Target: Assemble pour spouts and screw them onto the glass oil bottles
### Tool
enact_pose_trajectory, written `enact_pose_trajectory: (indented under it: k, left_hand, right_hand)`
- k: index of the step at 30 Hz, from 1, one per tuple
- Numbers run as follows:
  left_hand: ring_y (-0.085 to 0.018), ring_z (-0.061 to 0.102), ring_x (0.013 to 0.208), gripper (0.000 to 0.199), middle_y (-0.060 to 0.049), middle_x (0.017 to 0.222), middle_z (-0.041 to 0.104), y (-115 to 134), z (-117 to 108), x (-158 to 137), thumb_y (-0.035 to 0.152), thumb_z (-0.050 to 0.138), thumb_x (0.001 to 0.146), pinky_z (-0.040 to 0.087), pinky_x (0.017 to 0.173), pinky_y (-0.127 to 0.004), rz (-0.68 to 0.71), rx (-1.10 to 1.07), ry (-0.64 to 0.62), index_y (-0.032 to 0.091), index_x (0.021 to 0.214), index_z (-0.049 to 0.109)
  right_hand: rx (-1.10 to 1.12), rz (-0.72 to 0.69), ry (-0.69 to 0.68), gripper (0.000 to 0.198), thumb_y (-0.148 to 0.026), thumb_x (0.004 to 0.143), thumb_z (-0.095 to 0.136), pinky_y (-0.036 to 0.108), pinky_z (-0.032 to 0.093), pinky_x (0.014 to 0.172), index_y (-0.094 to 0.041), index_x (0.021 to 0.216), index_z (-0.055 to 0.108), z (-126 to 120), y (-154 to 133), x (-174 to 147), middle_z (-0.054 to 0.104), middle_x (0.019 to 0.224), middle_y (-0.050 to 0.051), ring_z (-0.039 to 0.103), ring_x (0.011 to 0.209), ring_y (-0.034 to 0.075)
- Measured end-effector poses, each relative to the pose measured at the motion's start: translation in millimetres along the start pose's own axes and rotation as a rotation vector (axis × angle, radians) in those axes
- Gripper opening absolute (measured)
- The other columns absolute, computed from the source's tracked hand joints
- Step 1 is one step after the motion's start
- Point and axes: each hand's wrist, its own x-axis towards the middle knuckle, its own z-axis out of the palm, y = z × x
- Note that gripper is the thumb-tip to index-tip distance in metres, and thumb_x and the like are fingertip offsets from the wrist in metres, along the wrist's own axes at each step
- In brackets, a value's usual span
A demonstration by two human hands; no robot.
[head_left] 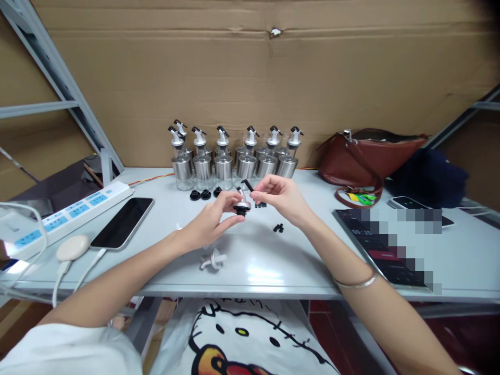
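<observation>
Between the fingers of my left hand (219, 213) is a silver and black bottle pourer (242, 200), held upright above the table. My right hand (279, 195) pinches a small black flip lid (247, 185) beside the pourer's spout; whether the two touch I cannot tell. Under my left hand lies a loose white pourer spout (214, 260). Several black stoppers (205, 194) stand left of my hands, in front of the bottles. Small black pieces (278, 228) lie below my right hand, with more black pieces (260, 205) just behind them.
Glass and steel oil bottles (246, 167) with pourers stand in rows at the back. On the left are a phone (123, 224), a round charger (73, 248) and a power strip (70, 213). A brown bag (367, 156), a dark cap (429, 177) and a tablet (378, 245) lie right.
</observation>
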Motion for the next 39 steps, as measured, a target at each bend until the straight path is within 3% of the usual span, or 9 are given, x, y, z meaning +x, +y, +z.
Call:
enact_pose_trajectory:
  k: [3,8,14,17,21,29,39]
  left_hand:
    - [-0.019,0.061,0.109,0.031,-0.012,0.120,0.060,-2,0,1,0.027,0.048,0.095,0.052,0.092,-0.037,0.036,0.096,-0.004,0.021,0.124,0.039]
    - [-0.017,0.060,0.099,0.026,-0.008,0.111,0.059,-2,-4,3,0.028,0.045,0.096,0.053,0.086,-0.034,0.124,0.193,-0.006,0.023,0.122,0.045]
    - [-0.018,0.052,0.101,0.027,-0.007,0.107,0.043,-3,-2,3,0.034,0.047,0.095,0.053,0.088,-0.036,0.174,0.325,0.088,0.026,0.121,0.049]
    - [-0.020,0.049,0.109,0.027,-0.007,0.113,0.036,-7,0,2,0.037,0.048,0.094,0.053,0.092,-0.039,0.198,0.378,0.161,0.026,0.118,0.052]
    - [-0.022,0.047,0.116,0.025,-0.009,0.126,0.031,-7,0,3,0.037,0.047,0.094,0.053,0.094,-0.043,0.212,0.399,0.162,0.025,0.116,0.051]
    - [-0.025,0.045,0.127,0.027,-0.014,0.136,0.039,0,-7,3,0.034,0.044,0.096,0.048,0.098,-0.047,0.253,0.524,0.076,0.025,0.122,0.044]
    - [-0.027,0.051,0.114,0.032,-0.016,0.124,0.048,-1,-7,2,0.040,0.042,0.095,0.049,0.089,-0.046,0.336,0.703,0.156,0.020,0.120,0.042]
  right_hand:
    - [0.011,-0.007,-0.023,0.039,-0.046,0.056,0.083,0.026,0.046,0.057,-0.016,0.066,0.058,4,0,-1,0.062,0.059,-0.001,0.056,0.056,0.010]
    - [-0.002,-0.011,-0.036,0.040,-0.049,0.057,0.081,0.027,0.047,0.058,-0.017,0.067,0.059,5,0,-1,0.062,0.060,-0.001,0.056,0.056,0.011]
    - [-0.003,-0.024,-0.028,0.040,-0.050,0.057,0.080,0.027,0.046,0.056,-0.017,0.066,0.058,6,-1,-2,0.062,0.060,-0.001,0.055,0.054,0.010]
    - [0.005,-0.017,-0.020,0.039,-0.048,0.057,0.081,0.026,0.046,0.056,-0.017,0.066,0.059,6,-1,-2,0.061,0.059,-0.001,0.054,0.054,0.010]
    - [0.018,-0.007,-0.015,0.038,-0.045,0.056,0.083,0.026,0.045,0.056,-0.017,0.066,0.059,5,-2,-2,0.062,0.059,-0.001,0.055,0.054,0.010]
    - [-0.001,-0.032,-0.025,0.037,-0.044,0.058,0.082,0.025,0.044,0.054,-0.017,0.067,0.059,6,-2,-3,0.061,0.058,-0.001,0.054,0.053,0.010]
    - [0.040,-0.110,-0.069,0.029,-0.040,0.068,0.075,0.028,0.052,0.063,-0.016,0.085,0.070,14,1,-10,0.069,0.073,0.002,0.060,0.062,0.012]
